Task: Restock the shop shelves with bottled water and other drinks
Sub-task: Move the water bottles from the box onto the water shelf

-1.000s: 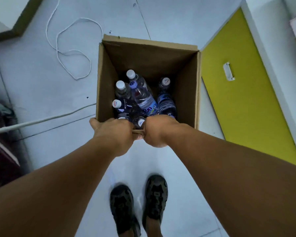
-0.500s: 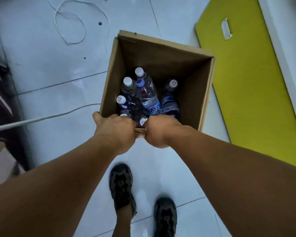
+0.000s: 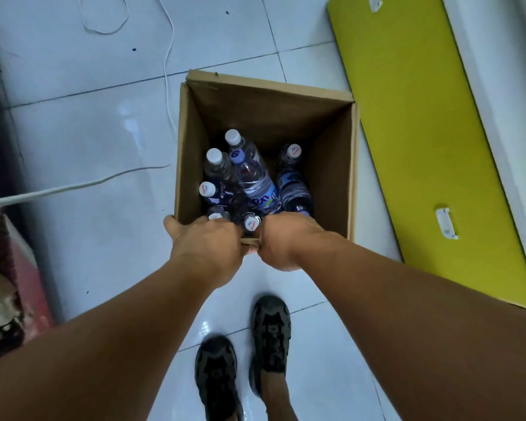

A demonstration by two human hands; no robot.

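Note:
An open cardboard box [image 3: 331, 141] stands on the white tiled floor in front of my feet. Inside it are several clear water bottles [image 3: 252, 174] with white caps, some upright, one leaning. My left hand [image 3: 207, 247] grips the box's near rim at its left part, fingers curled over the edge. My right hand [image 3: 283, 241] grips the same rim just to the right, almost touching the left hand. The near wall of the box is hidden behind both hands.
A yellow panel [image 3: 422, 141] with white clips lies on the floor to the right, beside a white wall base. White cables [image 3: 73, 185] run across the tiles at left. Dark and patterned objects [image 3: 3, 284] sit at the far left edge. My shoes [image 3: 271, 338] are below.
The box has slid toward me over the tiles with both hands on its rim. My feet have stepped backward; the yellow panel and cables have shifted up in view.

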